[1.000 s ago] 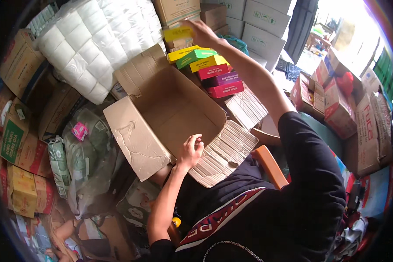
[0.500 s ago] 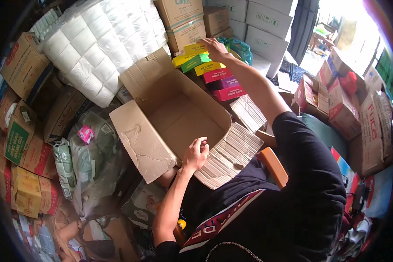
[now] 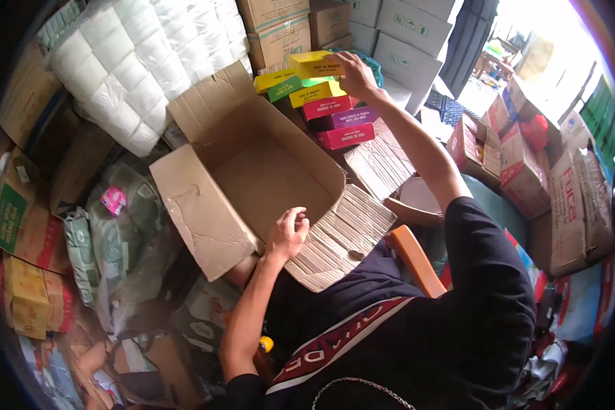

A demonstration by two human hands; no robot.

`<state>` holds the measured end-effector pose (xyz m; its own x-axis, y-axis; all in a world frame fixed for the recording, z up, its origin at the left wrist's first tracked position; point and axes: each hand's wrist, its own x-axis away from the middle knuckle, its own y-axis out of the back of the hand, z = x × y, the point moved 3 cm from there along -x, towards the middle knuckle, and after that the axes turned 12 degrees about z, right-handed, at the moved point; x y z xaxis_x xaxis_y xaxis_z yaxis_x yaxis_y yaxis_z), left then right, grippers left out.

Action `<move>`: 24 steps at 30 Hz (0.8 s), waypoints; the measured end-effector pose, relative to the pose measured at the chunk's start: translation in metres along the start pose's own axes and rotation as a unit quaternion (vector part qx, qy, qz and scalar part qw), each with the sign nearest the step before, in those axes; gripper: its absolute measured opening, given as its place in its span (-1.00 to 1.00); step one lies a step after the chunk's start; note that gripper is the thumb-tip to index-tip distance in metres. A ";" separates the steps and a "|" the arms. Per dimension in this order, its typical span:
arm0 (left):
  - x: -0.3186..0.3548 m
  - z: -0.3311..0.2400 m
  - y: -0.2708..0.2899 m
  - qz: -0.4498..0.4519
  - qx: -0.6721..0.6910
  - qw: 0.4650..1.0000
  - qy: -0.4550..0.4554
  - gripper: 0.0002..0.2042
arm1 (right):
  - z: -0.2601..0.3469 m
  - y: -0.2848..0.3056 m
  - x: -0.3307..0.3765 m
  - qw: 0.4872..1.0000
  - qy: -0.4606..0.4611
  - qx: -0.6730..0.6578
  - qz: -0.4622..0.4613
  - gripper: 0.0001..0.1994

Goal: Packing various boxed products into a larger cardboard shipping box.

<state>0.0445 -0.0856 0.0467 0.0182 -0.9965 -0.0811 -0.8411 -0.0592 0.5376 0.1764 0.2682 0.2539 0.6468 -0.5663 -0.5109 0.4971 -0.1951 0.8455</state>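
A large open cardboard carton (image 3: 266, 167) with nothing in it stands before me, its flaps folded outward. My left hand (image 3: 288, 234) hovers over its near right edge, fingers loosely bent and nothing in them. Farther off, my right hand (image 3: 355, 72) grips the end of a yellow box (image 3: 316, 64), lifted at the top of a pile of small coloured boxes. Below it lie another yellow box (image 3: 314, 93), a green box (image 3: 284, 88), a red box (image 3: 326, 107), a purple box (image 3: 345, 119) and a magenta box (image 3: 346, 136).
White wrapped rolls (image 3: 147, 61) are stacked at the far left, white cartons (image 3: 406, 58) at the back. Opened cartons (image 3: 526, 164) crowd the right. A clear plastic bag (image 3: 130, 273) lies left of the carton. An orange wooden armrest (image 3: 417, 260) is by my right side.
My right hand has gripped a yellow box and raised it from the pile. The view has shifted slightly; my left hand remains by the carton's near edge, its fingers a little more bent.
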 end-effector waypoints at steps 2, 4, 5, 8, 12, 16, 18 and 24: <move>0.000 0.001 0.002 0.003 0.017 1.000 0.009 -0.68 | -0.006 0.011 0.005 0.999 0.007 0.005 -0.032 -0.43; 0.000 0.002 0.003 0.001 0.005 1.000 0.000 -0.69 | -0.011 0.020 0.010 0.999 -0.023 -0.002 -0.028 -0.41; 0.001 0.004 0.004 0.002 -0.002 1.000 -0.006 -0.69 | -0.012 0.025 0.013 0.999 -0.038 0.005 -0.029 -0.41; -0.002 0.002 0.000 0.013 -0.008 1.000 -0.006 -0.69 | -0.041 0.025 0.020 0.997 -0.070 0.026 0.000 -0.33; 0.002 0.007 0.001 0.016 -0.003 1.000 0.001 -0.69 | -0.059 0.004 0.035 0.993 -0.074 0.026 0.089 -0.23; 0.002 0.003 0.000 0.013 -0.014 1.000 0.008 -0.70 | -0.091 -0.024 0.053 0.988 -0.092 -0.002 0.121 -0.19; 0.004 0.003 0.001 0.021 -0.017 0.999 0.026 -0.68 | -0.104 -0.036 0.058 0.980 -0.143 -0.026 0.133 -0.25; 0.009 0.009 0.004 0.030 -0.006 0.999 0.040 -0.64 | -0.116 -0.068 0.081 0.891 -0.271 -0.250 0.264 -0.04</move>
<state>0.0361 -0.0938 0.0409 0.0125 -0.9997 0.0188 -0.8350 -0.0001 0.5502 0.2626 0.3285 0.1371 0.5598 -0.8036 0.2020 0.4892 0.5173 0.7022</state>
